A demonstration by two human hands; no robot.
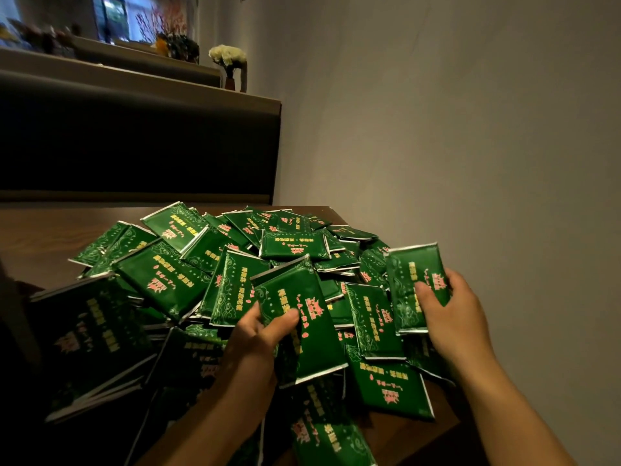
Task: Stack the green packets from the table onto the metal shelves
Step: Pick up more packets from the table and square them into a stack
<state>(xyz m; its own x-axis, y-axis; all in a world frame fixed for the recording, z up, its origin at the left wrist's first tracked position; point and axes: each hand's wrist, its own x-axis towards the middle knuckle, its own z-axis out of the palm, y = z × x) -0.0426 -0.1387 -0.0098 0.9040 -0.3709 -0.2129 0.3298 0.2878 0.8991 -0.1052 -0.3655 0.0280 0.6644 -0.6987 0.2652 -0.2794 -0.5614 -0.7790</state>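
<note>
Two hands, one packet each, over the heap.
I see my left hand [258,334] gripping one green packet [302,317]; my right hand [450,311] pinches another packet [411,280]; dozens more cover the table [43,230].

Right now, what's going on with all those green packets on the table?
A person is gathering green packets from a big loose pile heaped on a dark wooden table. The left hand grips one packet lifted at the front of the heap, and the right hand holds another packet at the pile's right edge. No metal shelves show in this view, so nothing seen here has been stacked yet. A ledge with white flowers runs behind the table.
</note>
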